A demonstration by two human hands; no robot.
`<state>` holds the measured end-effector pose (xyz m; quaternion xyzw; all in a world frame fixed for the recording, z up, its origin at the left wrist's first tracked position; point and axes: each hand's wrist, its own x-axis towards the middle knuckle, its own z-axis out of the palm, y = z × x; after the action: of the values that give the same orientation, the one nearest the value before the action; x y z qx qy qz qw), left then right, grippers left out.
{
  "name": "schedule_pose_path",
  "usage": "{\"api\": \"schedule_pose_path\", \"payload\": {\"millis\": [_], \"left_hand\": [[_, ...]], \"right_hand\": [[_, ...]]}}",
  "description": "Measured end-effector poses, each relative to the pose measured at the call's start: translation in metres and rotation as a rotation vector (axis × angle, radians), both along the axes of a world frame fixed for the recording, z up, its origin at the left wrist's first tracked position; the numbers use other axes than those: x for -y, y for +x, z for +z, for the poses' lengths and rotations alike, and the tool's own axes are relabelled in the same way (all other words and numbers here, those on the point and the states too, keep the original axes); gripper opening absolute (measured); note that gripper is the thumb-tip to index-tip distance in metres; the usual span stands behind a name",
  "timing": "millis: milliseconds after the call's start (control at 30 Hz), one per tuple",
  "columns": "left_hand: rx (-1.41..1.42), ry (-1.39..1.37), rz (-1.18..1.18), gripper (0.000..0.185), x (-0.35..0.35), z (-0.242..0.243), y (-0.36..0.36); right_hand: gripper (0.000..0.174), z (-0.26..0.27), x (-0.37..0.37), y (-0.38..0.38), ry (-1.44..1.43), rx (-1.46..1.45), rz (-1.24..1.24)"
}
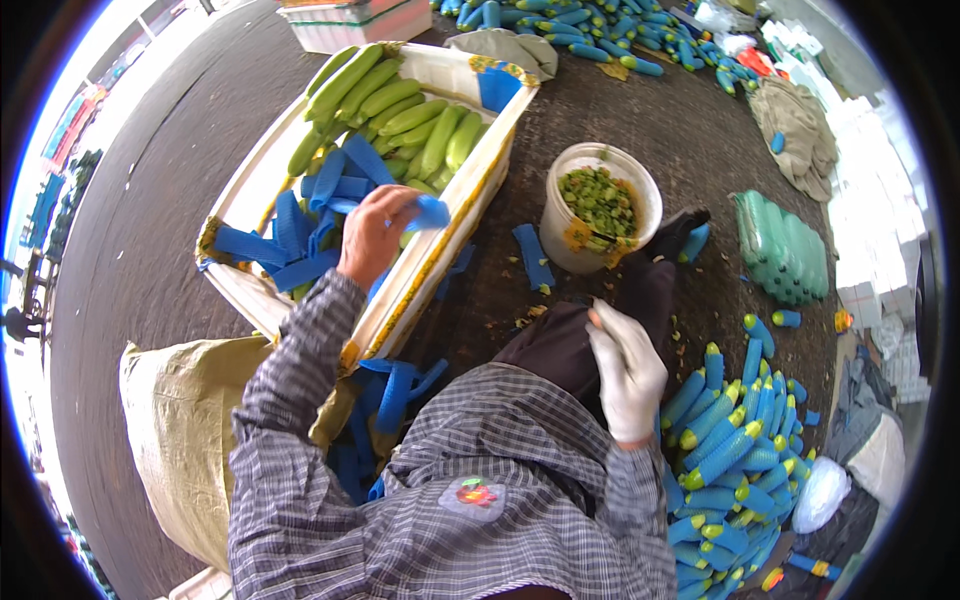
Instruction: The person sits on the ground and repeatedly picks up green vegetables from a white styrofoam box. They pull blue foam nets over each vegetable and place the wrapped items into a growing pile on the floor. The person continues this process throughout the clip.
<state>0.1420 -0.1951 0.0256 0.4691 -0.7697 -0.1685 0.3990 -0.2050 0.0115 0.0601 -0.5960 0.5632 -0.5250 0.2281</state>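
Note:
My bare left hand (380,229) pinches a blue foam net sleeve (430,213) over the near side of a white foam box (420,289). Inside the box lie long green gourds (397,112), bunched at its far end. Loose blue net sleeves (292,225) cover the gourds at the nearer end. My right hand (628,369), in a white glove, is raised above my lap with its fingers curled together. Whether it pinches something small cannot be made out. To its right is a heap of gourds in blue net sleeves (739,442).
A white bucket (556,225) of green trimmings stands by my foot. More sleeved gourds (600,26) are piled farther off. On the right lies a green plastic-wrapped pack (784,247). A woven sack (184,427) sits at my left, and fallen sleeves (394,397) hang beside my leg.

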Motion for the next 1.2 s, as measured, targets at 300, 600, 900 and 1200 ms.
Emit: {"api": "schedule_pose_path", "payload": {"millis": [300, 600, 900, 1200], "left_hand": [[-1.184, 0.564, -0.374, 0.085, -0.169, 0.012, -0.142], [-1.376, 0.846, -0.200, 0.013, -0.200, -0.014, -0.194], [-0.408, -0.252, -0.338, 0.030, -0.238, -0.014, -0.196], [-0.711, 0.173, -0.147, 0.018, -0.164, 0.022, -0.190]], "right_hand": [[0.026, -0.006, 0.020, 0.048, -0.092, 0.001, 0.096], [0.024, -0.014, -0.106, 0.026, 0.102, 1.170, 0.223], [0.036, -0.117, -0.074, 0.015, 0.285, 0.496, 0.093], [0.040, -0.040, 0.068, 0.024, 0.204, 1.202, 0.462]]}}
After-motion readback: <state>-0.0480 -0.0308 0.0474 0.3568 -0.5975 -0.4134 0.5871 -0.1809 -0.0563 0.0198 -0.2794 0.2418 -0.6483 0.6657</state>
